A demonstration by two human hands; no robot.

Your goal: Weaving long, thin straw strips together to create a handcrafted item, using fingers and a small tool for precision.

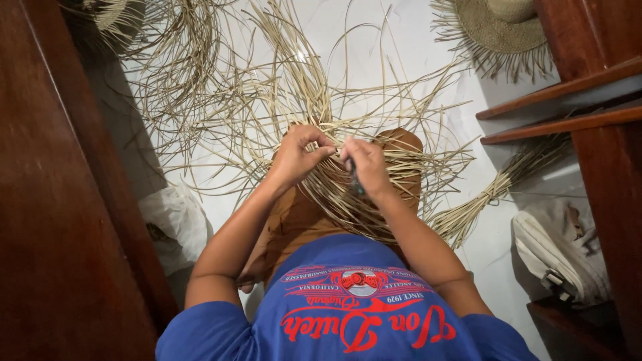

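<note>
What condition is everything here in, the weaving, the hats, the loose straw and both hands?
Woven straw piece: unfinished, draped over the knee, long strands sticking out.
Left hand: pinching strands at the top of the weave.
Right hand: closed on strands, a dark thin object in its grip.
Straw bundle: tied, lying on the floor.
Straw hat: woven, fringe untrimmed.
Pale bag: lying by the shelf.

Dry matt straw strands — glossy dark wood panel.

Both hands at centre on straw weaving draped over knee. Left hand pinches strands; right hand grips dark tool. Finished straw hat at 1 o'clock, tied straw bundle at 3, white bag at 4.
</note>
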